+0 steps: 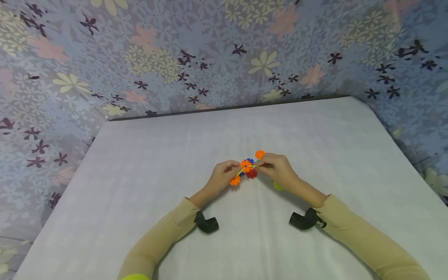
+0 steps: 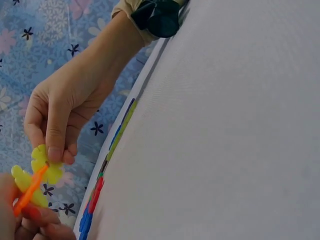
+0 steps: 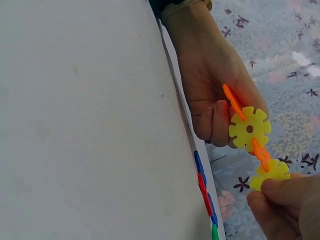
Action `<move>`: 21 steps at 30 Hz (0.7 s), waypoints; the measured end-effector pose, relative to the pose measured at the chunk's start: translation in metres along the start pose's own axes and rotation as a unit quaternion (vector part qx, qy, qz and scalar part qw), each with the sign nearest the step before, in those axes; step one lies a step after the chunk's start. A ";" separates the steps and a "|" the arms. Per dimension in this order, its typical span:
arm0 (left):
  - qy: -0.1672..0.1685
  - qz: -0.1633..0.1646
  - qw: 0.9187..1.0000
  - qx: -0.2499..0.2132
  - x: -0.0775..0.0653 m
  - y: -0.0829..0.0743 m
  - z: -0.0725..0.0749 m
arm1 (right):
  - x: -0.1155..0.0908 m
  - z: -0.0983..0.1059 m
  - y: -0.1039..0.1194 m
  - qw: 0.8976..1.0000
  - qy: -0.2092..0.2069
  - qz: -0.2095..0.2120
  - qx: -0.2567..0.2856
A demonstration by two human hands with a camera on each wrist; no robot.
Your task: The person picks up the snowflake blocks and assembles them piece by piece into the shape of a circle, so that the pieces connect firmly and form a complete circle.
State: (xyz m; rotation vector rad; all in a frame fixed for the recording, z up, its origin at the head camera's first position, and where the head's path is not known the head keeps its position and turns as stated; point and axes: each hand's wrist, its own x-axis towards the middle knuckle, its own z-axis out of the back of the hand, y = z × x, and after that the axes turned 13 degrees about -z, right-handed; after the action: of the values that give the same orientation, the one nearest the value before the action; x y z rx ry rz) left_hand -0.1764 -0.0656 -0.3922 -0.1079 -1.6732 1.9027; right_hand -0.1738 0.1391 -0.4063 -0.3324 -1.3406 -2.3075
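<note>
Both hands hold a short chain of notched plastic snowflake discs just above the table. My left hand grips the yellow disc at one end, from which another orange disc sticks out. An orange disc stands in the middle, slotted between the two yellow ones. On the far side, my right hand pinches the second yellow disc between thumb and fingers. In the left wrist view this right hand shows above, fingertips on the disc's edge.
Loose discs lie on the white table around the hands: a red one, a blue one, an orange one and a green one. Black mounts sit at both wrists. Floral cloth hangs behind the table.
</note>
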 end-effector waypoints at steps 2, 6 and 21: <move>-0.005 0.003 1.000 0.006 0.000 0.000 0.000 | -0.001 -0.001 -0.001 0.999 0.003 -0.025 0.023; -0.014 0.004 1.000 -0.011 -0.001 0.000 0.002 | -0.002 -0.003 -0.001 0.994 0.007 -0.073 0.082; -0.065 0.011 0.997 -0.040 0.001 0.020 0.003 | -0.005 -0.004 -0.005 0.976 0.162 -0.022 -0.146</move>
State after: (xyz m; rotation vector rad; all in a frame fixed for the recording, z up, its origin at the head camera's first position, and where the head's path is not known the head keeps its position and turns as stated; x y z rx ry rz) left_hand -0.1860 -0.0689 -0.4100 -0.0358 -1.8425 1.8941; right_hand -0.1716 0.1392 -0.4146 -0.0101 -0.8602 -2.4668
